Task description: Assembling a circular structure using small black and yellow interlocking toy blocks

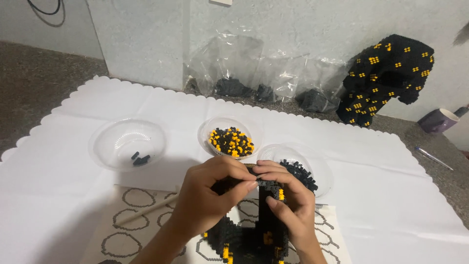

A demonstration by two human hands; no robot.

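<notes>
Black and yellow bricks make up the small model (pixel 261 230) that stands on a printed sheet (pixel 141 230) at the near edge of the desk. The left hand (pixel 207 200) and the right hand (pixel 288 200) meet over its top. The left grip is closed, thumb and forefinger pinched together on what seems to be one tiny black piece, though it is too small to tell for sure. The right grip is closed around the model's upright column, steadying it.

The column is tall and narrow, so a hard press from above could tip it or snap a joint lower down. The pinched piece could slip and drop into the dark body of the model, where it would be hard to find.

Three clear bowls stand just beyond the hands on a white paper cover (pixel 381 161): the left bowl (pixel 128 144) holds a few black pieces, the middle bowl (pixel 230 138) mixed black and yellow pieces, and the right bowl (pixel 295 166) black ones, close behind the right hand. A wrist could knock that one. A pale stick (pixel 146 211) lies beside the left forearm. Against the wall lie plastic bags (pixel 259 78), a finished black and yellow section (pixel 386 78) and a purple cup (pixel 438 120)
</notes>
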